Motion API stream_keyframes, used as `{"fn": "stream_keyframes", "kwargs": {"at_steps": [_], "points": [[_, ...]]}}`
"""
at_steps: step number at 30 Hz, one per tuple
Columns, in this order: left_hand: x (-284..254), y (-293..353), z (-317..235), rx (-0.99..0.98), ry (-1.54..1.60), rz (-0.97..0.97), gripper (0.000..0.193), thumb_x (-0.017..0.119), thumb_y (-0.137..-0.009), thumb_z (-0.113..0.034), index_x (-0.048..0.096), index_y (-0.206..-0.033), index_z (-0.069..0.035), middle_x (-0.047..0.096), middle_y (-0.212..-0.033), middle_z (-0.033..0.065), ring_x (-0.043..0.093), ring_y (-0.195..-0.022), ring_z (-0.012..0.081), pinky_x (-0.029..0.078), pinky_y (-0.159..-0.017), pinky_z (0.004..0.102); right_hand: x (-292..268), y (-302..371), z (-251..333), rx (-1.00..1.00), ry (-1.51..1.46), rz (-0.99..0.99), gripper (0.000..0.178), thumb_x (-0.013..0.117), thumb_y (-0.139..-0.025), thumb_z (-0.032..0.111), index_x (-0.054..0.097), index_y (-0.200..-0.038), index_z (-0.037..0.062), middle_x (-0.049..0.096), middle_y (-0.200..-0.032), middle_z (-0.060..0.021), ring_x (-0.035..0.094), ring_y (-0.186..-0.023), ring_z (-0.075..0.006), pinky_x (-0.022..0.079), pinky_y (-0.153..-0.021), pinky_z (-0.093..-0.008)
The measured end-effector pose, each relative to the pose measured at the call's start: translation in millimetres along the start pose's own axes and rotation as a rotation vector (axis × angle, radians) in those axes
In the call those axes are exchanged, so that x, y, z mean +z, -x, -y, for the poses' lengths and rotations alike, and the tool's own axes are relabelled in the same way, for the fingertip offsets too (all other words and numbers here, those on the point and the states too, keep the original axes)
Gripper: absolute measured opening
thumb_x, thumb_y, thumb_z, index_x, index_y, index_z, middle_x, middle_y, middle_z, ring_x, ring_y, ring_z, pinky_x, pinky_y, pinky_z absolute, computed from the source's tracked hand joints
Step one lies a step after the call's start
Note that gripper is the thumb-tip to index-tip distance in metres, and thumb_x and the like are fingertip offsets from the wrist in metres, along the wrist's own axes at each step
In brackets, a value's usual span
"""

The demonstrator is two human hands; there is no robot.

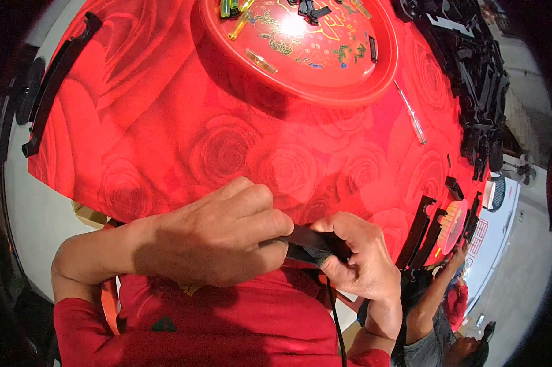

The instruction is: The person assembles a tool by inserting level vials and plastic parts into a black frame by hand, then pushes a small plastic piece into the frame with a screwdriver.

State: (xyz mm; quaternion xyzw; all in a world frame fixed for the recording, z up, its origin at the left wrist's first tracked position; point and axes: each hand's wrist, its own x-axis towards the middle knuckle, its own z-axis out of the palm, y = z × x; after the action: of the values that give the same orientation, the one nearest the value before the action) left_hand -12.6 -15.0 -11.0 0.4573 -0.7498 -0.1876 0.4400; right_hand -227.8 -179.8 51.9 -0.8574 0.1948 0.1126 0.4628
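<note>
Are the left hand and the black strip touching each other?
Touching: the head view shows the left hand gripping the black strip with curled fingers.

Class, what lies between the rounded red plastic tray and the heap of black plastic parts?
A slim screwdriver with a clear handle lies there on the red rose-patterned cloth, in the head view.

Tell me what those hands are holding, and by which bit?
A black piece: the left hand grips its left part, the right hand its right part. Much is hidden.
</note>
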Motion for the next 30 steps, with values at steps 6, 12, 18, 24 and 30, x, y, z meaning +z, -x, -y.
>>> {"fn": "stream_keyframes", "kwargs": {"at_steps": [6,12,18,24,30], "points": [[0,1,4,0.013,-0.033,-0.040,0.024,0.078,-0.080,-0.008,0.067,-0.101,-0.009,0.064,-0.102,0.0078,0.054,-0.074,0.0230,0.042,-0.065,0.0386,-4,-8,5,-0.013,0.044,-0.016,0.036,0.073,-0.075,0.005,0.064,-0.110,0.0024,0.065,-0.086,-0.0174,0.066,-0.083,-0.0424,0.054,-0.073,-0.0475],[-9,-4,1,0.017,-0.094,-0.038,0.019,0.078,-0.077,-0.009,0.071,-0.094,-0.010,0.064,-0.102,0.0068,0.054,-0.074,0.0218,0.042,-0.065,0.0373,-8,-14,8,-0.008,0.067,-0.028,0.034,0.074,-0.080,0.020,0.065,-0.106,-0.0001,0.064,-0.085,-0.0143,0.066,-0.074,-0.0321,0.052,-0.066,-0.0391],[-10,-6,-4,0.039,-0.122,-0.067,0.015,0.079,-0.077,-0.010,0.073,-0.091,-0.008,0.065,-0.104,0.0070,0.054,-0.075,0.0214,0.043,-0.065,0.0359,-29,-13,-1,-0.075,0.121,0.081,0.037,0.072,-0.084,0.025,0.065,-0.109,-0.0005,0.066,-0.089,-0.0161,0.067,-0.078,-0.0366,0.053,-0.070,-0.0420],[-12,-3,0,0.043,-0.169,-0.081,0.016,0.081,-0.079,-0.014,0.073,-0.091,-0.008,0.066,-0.103,0.0078,0.058,-0.078,0.0228,0.045,-0.066,0.0371,-29,-4,-8,-0.077,0.057,0.087,0.042,0.071,-0.089,0.033,0.067,-0.112,-0.0024,0.068,-0.090,-0.0174,0.068,-0.081,-0.0362,0.053,-0.071,-0.0409],[-22,-10,-8,-0.157,0.092,-0.050,0.035,0.084,-0.080,-0.019,0.067,-0.107,-0.004,0.068,-0.104,0.0114,0.062,-0.084,0.0305,0.048,-0.070,0.0403,-16,11,-16,-0.085,-0.054,-0.062,0.039,0.071,-0.089,0.025,0.070,-0.116,-0.0033,0.068,-0.087,-0.0161,0.067,-0.078,-0.0316,0.052,-0.070,-0.0378]]}}
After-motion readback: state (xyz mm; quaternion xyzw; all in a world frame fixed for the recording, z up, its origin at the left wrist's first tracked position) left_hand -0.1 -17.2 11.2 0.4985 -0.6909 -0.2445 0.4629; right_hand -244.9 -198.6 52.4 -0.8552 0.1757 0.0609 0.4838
